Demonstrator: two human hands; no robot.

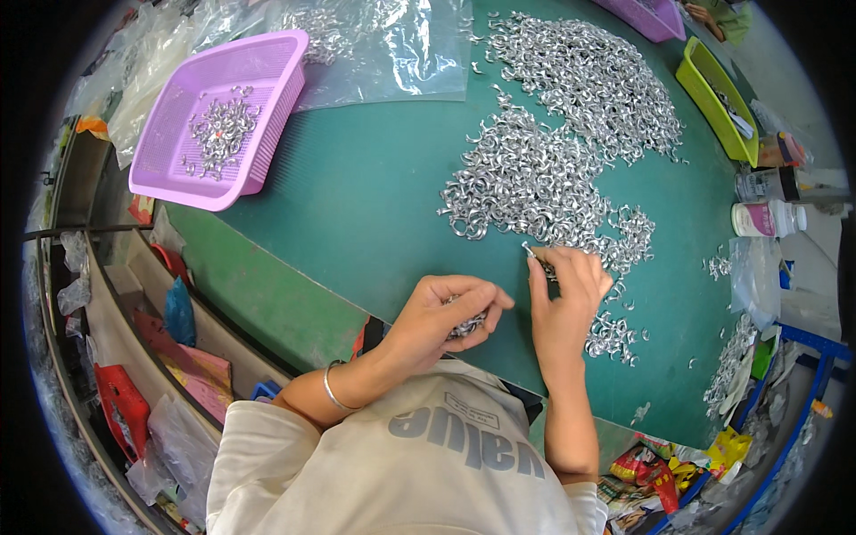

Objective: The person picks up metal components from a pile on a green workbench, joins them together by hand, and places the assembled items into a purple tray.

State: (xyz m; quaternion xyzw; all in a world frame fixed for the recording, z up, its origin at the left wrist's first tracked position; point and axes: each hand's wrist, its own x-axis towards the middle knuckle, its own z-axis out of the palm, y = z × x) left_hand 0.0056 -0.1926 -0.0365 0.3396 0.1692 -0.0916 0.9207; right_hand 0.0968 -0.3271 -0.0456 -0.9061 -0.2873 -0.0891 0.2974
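Note:
A large heap of small shiny metal hooks (553, 152) spreads over the green table (357, 196). My left hand (446, 312) is curled around a handful of these metal hooks near the table's front edge, and a thin bracelet sits on its wrist. My right hand (566, 290) rests at the near edge of the heap and pinches a single hook between thumb and forefinger. A smaller cluster of hooks (611, 334) lies just right of my right hand.
A purple plastic basket (267, 80) at the back left holds several hooks. A clear plastic bag (392, 45) lies behind it. A yellow-green tray (713, 89), a second purple basket (651, 16) and two bottles (767, 201) stand at the right. Shelves with packets run along the left.

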